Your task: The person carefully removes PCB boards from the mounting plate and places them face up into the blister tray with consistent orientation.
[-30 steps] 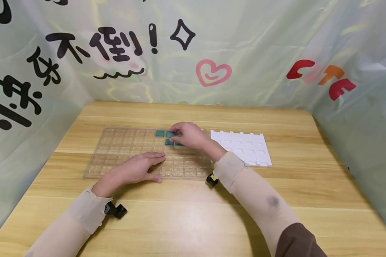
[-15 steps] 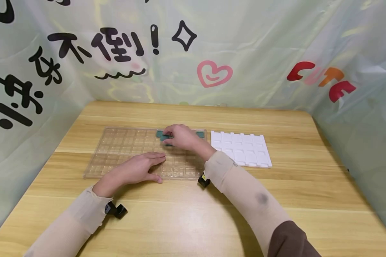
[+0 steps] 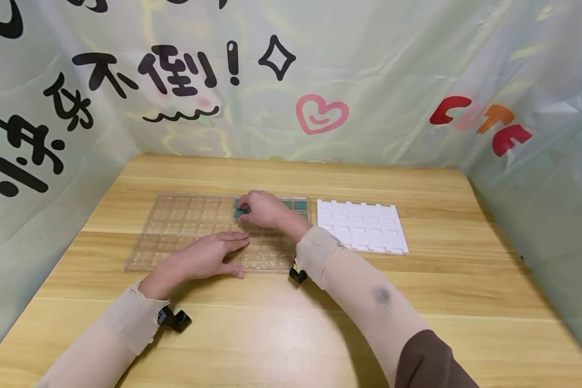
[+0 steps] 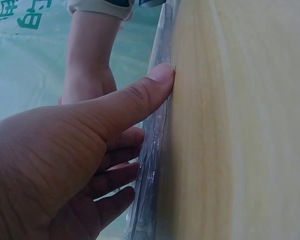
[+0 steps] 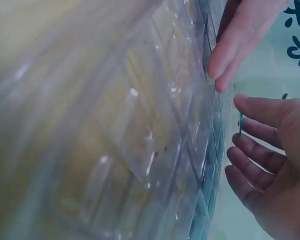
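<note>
A clear plastic tray (image 3: 172, 218) divided into small square cells lies on the table. My right hand (image 3: 267, 209) is over its back middle, pinching a thin green square chip (image 5: 241, 125) between thumb and fingertips; in the right wrist view the chip is seen edge-on, just off the tray. Other green chips (image 3: 300, 205) sit in the back row, partly hidden by that hand. My left hand (image 3: 201, 256) rests on the tray's front part, fingers fairly straight over the cells, its thumb (image 4: 161, 73) against the front edge.
A white tray (image 3: 368, 229) with shallow recesses lies just right of the clear one. Wooden table (image 3: 281, 328) surface extends in front. A printed cloth (image 3: 378, 70) hangs behind and along both sides.
My right hand has moved left along the tray with the pinched green chip, uncovering green chips at the back right. The left hand has kept its place.
</note>
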`<state>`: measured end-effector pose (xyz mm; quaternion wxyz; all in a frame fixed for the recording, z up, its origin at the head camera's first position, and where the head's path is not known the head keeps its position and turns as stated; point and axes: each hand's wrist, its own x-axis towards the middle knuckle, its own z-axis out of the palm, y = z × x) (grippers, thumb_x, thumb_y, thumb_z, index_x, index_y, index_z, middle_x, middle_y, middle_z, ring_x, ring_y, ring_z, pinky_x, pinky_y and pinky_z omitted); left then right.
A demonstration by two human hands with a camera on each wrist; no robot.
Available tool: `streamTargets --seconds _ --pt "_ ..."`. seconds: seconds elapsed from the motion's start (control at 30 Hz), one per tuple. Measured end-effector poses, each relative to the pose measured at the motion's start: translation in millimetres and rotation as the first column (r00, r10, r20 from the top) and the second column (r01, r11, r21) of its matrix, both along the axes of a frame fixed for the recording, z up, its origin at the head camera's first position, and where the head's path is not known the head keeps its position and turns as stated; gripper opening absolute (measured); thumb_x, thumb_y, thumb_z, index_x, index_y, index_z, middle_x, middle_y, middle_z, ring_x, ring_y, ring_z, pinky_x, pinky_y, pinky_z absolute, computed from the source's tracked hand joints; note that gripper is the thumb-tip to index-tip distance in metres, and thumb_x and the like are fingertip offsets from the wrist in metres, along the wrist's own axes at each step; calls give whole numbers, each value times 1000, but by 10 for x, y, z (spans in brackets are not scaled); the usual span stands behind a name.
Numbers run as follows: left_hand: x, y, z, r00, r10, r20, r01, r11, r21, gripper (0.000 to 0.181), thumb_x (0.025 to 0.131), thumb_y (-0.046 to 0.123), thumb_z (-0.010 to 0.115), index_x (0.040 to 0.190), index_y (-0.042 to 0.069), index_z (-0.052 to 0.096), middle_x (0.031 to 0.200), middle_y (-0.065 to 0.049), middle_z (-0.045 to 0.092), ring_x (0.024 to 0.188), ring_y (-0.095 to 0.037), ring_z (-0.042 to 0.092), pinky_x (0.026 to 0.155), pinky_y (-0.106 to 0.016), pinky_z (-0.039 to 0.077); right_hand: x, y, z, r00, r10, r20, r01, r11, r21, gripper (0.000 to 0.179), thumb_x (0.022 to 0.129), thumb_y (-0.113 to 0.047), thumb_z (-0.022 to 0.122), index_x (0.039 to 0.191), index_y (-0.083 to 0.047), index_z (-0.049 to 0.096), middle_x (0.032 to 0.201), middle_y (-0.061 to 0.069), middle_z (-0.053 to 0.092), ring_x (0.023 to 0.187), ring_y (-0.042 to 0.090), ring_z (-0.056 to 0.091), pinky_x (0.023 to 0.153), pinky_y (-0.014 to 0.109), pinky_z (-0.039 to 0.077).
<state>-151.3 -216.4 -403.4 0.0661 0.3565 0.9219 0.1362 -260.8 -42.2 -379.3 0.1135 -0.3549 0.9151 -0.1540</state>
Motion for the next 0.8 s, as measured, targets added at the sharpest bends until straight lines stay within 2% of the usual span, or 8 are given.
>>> streamTargets --seconds 0.33,0.57,0.8 --pt "-33 23 0 1000 -9 -7 9 1000 0 82 84 54 70 141 -2 51 147 -16 46 135 -32 43 108 -48 38 10 -52 -28 999 -14 -47 17 998 65 37 93 -33 69 126 -17 67 114 0 64 98 13 58 89 29 49" --pt "-32 27 -3 1000 -8 -8 8 1000 -4 82 84 54 70 140 -2 51 147 -16 46 134 -33 43 108 -48 38 -11 -24 -34 999 -3 -36 5 999 54 38 92 -32 70 126 -16 66 108 -2 62 93 13 57 86 28 49" --pt "-37 32 21 1000 -6 -20 6 1000 -2 82 83 54 71 140 -2 51 147 -15 46 134 -33 43 109 -47 36 -35 119 3 1000 -2 -15 3 1000 18 38 92 -31 70 126 -15 65 114 0 62 95 14 58 86 31 49"
